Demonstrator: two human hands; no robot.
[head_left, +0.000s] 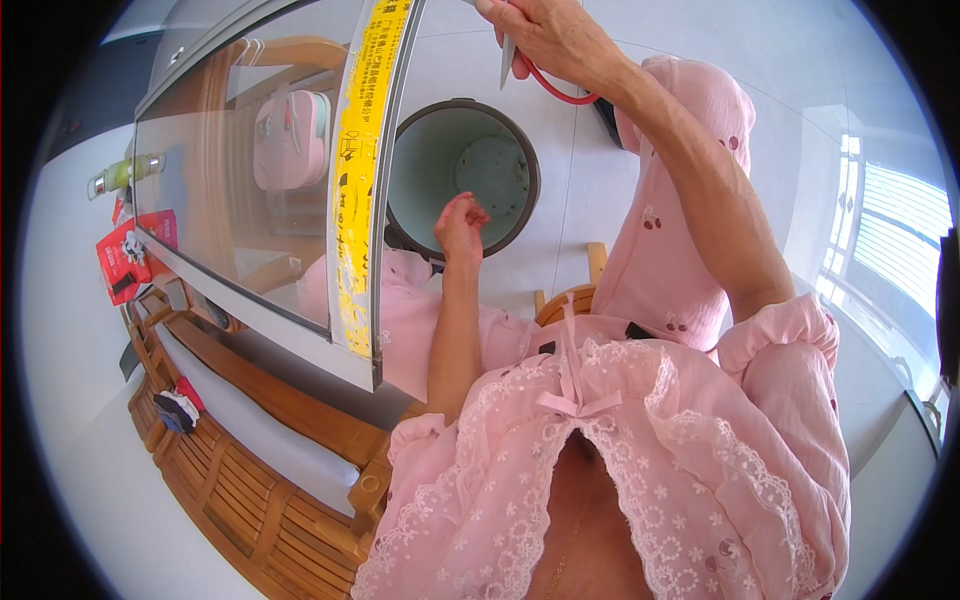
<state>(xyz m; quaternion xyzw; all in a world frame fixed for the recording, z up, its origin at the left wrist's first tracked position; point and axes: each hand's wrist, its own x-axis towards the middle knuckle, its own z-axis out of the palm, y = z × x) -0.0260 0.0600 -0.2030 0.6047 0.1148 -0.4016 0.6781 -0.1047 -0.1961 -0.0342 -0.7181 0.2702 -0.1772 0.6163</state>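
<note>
Pink blouse (690,450), glass panel (275,210) cropped above

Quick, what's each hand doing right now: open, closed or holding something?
Left hand: fingers curled over the bucket; whether they hold anything cannot be told.
Right hand: closed, holding red-handled scissors.

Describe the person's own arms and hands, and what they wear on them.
The left hand and right hand are ungloved, with no watch or bracelet visible. The left sleeve and right sleeve are loose pink cloth with gathered cuffs, leaving the forearms bare.
</note>
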